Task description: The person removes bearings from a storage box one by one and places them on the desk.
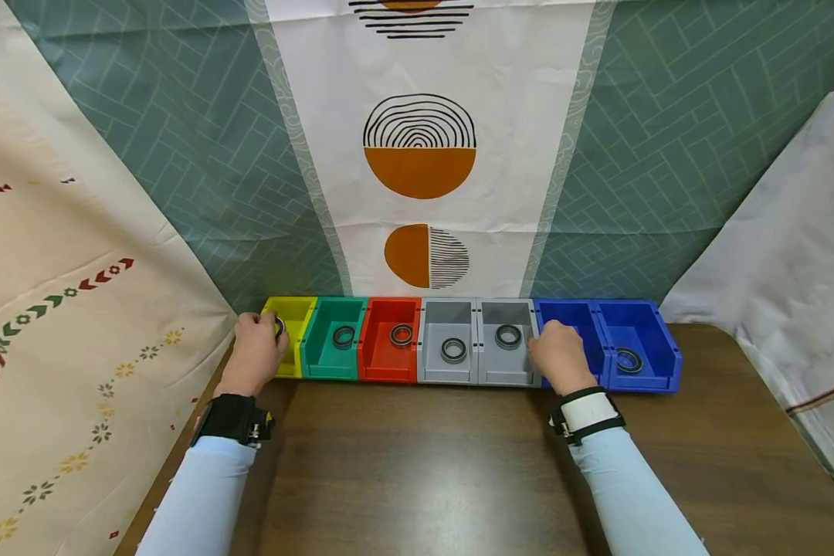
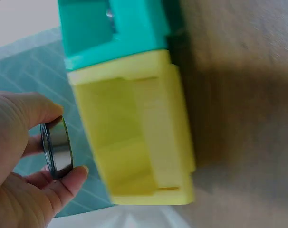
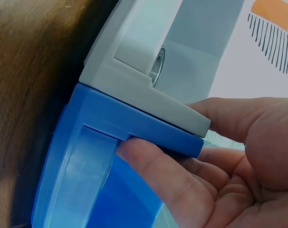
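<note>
My left hand [image 1: 253,351] pinches a ball bearing [image 2: 59,147] between thumb and fingers. The bearing stands on edge over the left side of the yellow bin [image 2: 175,123], at the row's left end. In the left wrist view that bin holds nothing visible. Over at the right, my right hand [image 1: 561,355] straddles the adjoining side walls of the right grey bin [image 3: 134,92] and the left blue bin [image 3: 106,109]. Its thumb is on the grey side and its fingers on the blue side, gripping both walls. Part of the blue bin's inside is hidden by this hand.
More bearings lie singly in the green bin [image 1: 309,347], the red bin [image 1: 389,374], both grey bins and the right blue bin [image 1: 667,363]. The joined row stands on a brown wooden table [image 1: 403,440], against a patterned cloth [image 1: 514,193].
</note>
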`<state>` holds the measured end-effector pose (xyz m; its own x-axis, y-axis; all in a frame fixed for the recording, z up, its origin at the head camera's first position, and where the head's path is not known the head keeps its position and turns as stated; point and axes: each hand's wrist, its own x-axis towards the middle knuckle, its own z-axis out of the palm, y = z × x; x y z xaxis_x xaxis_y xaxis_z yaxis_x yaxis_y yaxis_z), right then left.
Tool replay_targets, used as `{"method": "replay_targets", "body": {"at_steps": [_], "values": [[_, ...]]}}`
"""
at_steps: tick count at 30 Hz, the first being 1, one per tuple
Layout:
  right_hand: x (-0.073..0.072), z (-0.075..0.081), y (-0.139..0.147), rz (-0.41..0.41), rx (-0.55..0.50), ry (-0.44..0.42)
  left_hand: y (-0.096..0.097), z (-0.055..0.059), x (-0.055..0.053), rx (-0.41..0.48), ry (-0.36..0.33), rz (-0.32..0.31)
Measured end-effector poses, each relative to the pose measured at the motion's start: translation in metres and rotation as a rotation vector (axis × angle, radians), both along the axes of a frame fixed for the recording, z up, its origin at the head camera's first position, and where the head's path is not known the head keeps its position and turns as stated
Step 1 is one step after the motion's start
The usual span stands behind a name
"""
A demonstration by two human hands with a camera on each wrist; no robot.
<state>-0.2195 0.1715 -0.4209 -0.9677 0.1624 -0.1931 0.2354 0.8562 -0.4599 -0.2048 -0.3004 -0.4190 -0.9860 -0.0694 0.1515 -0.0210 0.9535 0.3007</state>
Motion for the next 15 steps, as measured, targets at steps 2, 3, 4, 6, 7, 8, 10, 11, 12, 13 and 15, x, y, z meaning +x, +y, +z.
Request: {"method": "replay_targets", "body": {"at_steps": [2,3,4,6,7,8,10,11,12,13,15], "values": [[0.000,0.001,0.000,0.005,0.001,0.004,0.004,0.007,0.003,0.031,0.001,0.006],[0.000,0.001,0.000,0.006,-0.001,0.002,0.006,0.011,0.005,0.052,-0.002,0.005],[0.001,0.001,0.000,0.004,0.000,0.000,0.009,0.014,0.006,0.075,-0.009,0.003],[0.001,0.002,0.001,0.003,0.000,-0.003,0.014,0.018,0.008,0.114,-0.023,-0.006],[0.001,0.002,0.001,0.003,-0.004,-0.008,0.017,0.020,0.009,0.135,-0.029,-0.017],[0.002,0.002,0.001,0.001,-0.007,-0.014,0.020,0.021,0.010,0.154,-0.031,-0.031],[0.002,0.003,0.001,0.001,-0.007,-0.018,0.025,0.022,0.012,0.178,-0.036,-0.053],[0.002,0.003,0.001,0.003,-0.007,-0.018,0.027,0.022,0.012,0.186,-0.034,-0.063],[0.001,0.003,0.001,0.003,-0.006,-0.018,0.030,0.022,0.013,0.193,-0.033,-0.075],[0.001,0.003,0.001,0.003,-0.008,-0.019,0.033,0.022,0.014,0.200,-0.034,-0.085],[0.001,0.004,0.000,0.003,-0.009,-0.024,0.038,0.022,0.016,0.199,-0.034,-0.103]]}}
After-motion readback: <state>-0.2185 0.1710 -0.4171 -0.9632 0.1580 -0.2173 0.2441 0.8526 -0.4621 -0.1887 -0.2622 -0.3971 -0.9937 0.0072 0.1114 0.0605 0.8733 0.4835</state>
